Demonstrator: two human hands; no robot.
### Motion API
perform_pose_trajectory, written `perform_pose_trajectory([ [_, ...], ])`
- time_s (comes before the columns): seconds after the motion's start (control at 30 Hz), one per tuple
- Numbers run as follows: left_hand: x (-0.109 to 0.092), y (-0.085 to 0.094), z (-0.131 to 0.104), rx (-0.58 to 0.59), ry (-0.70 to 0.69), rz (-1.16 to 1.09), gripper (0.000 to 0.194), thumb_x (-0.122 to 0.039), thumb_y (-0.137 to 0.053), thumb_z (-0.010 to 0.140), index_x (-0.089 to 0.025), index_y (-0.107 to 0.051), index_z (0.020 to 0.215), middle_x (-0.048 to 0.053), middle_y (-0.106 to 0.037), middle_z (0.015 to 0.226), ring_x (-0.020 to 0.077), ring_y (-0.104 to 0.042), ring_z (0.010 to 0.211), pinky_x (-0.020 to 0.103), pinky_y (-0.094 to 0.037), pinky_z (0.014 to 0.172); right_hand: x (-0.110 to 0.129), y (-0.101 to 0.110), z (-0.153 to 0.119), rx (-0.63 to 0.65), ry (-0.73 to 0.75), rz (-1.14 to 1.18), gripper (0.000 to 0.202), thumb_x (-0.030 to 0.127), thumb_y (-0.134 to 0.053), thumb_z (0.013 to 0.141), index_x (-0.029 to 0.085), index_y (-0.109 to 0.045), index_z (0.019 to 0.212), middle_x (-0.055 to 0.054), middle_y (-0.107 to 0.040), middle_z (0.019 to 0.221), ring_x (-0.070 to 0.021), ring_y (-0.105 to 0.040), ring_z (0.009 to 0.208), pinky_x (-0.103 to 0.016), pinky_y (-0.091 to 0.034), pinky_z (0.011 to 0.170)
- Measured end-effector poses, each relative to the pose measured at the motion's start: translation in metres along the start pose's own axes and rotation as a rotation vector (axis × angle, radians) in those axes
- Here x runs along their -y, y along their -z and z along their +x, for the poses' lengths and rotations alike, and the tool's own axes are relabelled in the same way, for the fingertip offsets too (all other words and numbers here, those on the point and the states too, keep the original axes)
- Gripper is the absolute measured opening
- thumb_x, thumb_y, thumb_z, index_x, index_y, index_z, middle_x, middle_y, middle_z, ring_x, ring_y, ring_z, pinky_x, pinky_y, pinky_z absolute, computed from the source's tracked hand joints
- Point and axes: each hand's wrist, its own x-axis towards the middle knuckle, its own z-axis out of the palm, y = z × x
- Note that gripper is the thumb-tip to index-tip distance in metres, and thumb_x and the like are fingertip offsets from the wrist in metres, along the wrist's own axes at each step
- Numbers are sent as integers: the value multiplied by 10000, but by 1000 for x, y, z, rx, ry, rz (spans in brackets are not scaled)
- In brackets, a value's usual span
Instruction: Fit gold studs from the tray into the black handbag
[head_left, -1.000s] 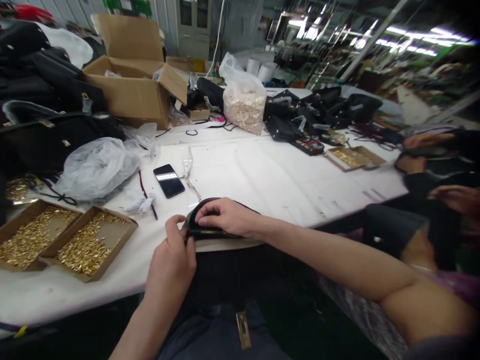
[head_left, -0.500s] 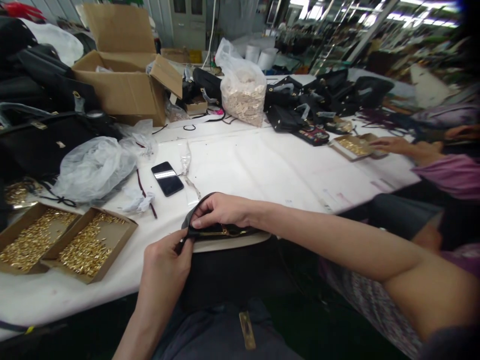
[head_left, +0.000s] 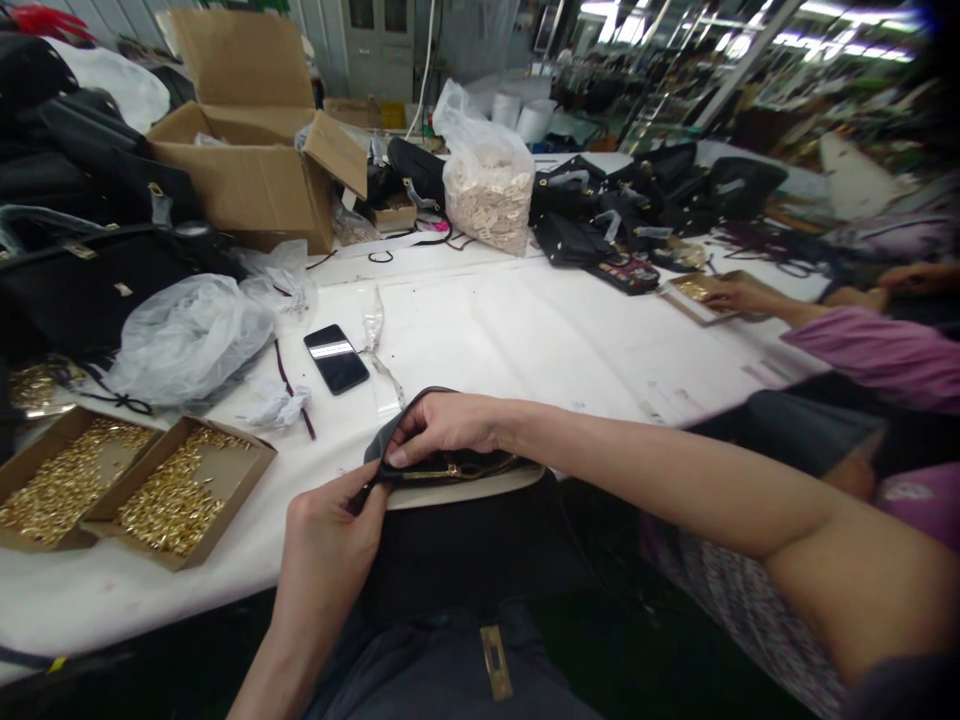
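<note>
A black handbag point(head_left: 457, 550) lies at the table's near edge and over my lap, its mouth turned up and a gold zipper point(head_left: 424, 474) showing inside. My left hand point(head_left: 334, 530) pinches the left corner of the bag's rim between thumb and fingers. Just beside it, my right hand point(head_left: 442, 428) reaches into the mouth, thumb and fingers closed at the same corner. Whatever lies between the right fingertips is hidden. Lower down, a gold clasp plate point(head_left: 495, 662) sits on the dark flap.
Two cardboard trays point(head_left: 251, 475) of small gold pieces stand at left. A phone point(head_left: 336, 358), a crumpled plastic bag point(head_left: 195, 335) and a large carton point(head_left: 247, 190) lie beyond. At right, a co-worker's hand point(head_left: 739, 295) is over another tray point(head_left: 694, 305). Black bags point(head_left: 574, 235) are piled behind.
My hands have barely moved; a bit more of the zipper shows in the bag's mouth. The co-worker's pink-sleeved arm has shifted left over the tray.
</note>
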Motion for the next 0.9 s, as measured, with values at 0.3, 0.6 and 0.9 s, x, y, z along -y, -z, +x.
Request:
perform_pose_trajectory([
  [0.3,-1,0,-1,-16,26,-17,281,-406,-738,997,-256,-868,1195,27,-851,1041,287,-810,941,285,-599,742,-2,3,1,-5,3,6,341,359,-1031,684,153,-843,881,-11,-790,853,-118,-644,771,-233,-497,760],
  [0.6,7,-4,-5,-52,12,1,232,-425,-752,994,-291,-875,1139,-2,-848,1022,241,-799,888,275,-578,769,-2,0,-1,-10,-37,16,419,409,-1052,652,148,-848,908,-23,-800,879,-127,-662,786,-241,-519,761],
  [0.9,10,-3,-6,-47,34,-56,265,-442,-784,974,-256,-869,1143,6,-824,934,225,-772,856,264,-569,756,6,-7,-5,-72,-37,-1,405,319,-1068,528,160,-819,804,-11,-791,833,-138,-654,759,-245,-508,705],
])
